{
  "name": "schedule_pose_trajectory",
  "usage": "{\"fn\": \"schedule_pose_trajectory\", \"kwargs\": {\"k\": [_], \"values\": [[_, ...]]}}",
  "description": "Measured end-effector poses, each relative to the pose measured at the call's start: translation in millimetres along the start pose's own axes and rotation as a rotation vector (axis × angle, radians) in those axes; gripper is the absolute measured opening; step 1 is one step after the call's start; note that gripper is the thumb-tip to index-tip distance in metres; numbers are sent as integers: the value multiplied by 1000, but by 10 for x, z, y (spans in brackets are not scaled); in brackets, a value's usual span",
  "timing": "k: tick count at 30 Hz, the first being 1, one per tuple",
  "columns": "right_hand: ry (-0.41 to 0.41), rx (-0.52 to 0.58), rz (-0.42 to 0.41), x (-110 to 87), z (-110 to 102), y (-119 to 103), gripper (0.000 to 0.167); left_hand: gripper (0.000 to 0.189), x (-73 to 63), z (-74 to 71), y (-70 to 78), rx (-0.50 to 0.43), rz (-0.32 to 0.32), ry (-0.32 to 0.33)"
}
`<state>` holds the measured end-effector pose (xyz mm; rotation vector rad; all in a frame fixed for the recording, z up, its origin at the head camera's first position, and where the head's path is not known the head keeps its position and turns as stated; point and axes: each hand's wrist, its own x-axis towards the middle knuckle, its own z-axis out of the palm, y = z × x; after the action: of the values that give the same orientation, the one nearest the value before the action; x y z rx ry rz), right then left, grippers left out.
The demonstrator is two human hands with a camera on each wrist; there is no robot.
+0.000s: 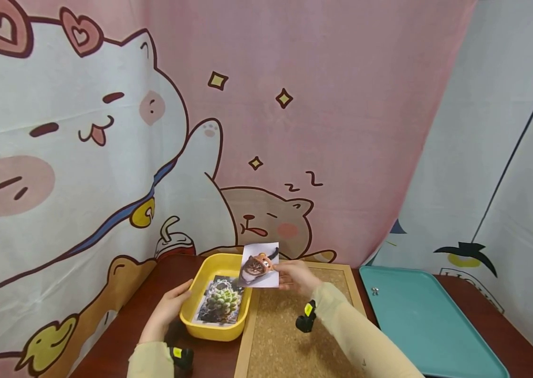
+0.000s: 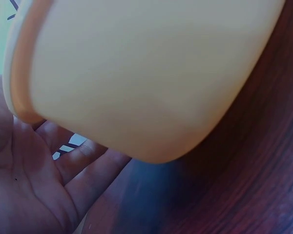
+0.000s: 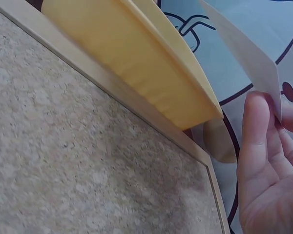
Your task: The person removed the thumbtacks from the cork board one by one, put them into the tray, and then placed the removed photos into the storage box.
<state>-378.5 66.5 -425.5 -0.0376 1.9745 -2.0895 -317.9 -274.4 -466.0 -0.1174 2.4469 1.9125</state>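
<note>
In the head view my right hand (image 1: 296, 276) pinches a photo (image 1: 259, 265) of a cat in an orange bear hood by its right edge. The photo is held up over the right rim of a yellow plastic tub (image 1: 216, 333). Seen edge-on in the right wrist view, the photo (image 3: 249, 53) sits between thumb and fingers. My left hand (image 1: 167, 310) holds the tub at its left rim; the left wrist view shows its fingers (image 2: 95, 168) along the outer wall. Inside the tub lies a succulent photo (image 1: 222, 300), with a white edge showing beneath.
A wood-framed cork board (image 1: 290, 336) lies right of the tub, under my right forearm. Farther right is a teal tray (image 1: 431, 320) with a few small metallic pieces (image 1: 375, 291) near its left edge. A cartoon-printed curtain (image 1: 342, 131) hangs behind the dark red-brown table (image 1: 119, 336).
</note>
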Motion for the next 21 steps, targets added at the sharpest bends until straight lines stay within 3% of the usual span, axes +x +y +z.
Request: {"fn": "schedule_pose_trajectory", "kwargs": {"k": [6, 21], "values": [[-30, -16, 12, 4, 70, -5, 17, 49, 0, -7, -3, -2, -14, -2], [-47, -75, 16, 3, 284, -24, 26, 47, -9, -10, 3, -18, -6, -19]]}}
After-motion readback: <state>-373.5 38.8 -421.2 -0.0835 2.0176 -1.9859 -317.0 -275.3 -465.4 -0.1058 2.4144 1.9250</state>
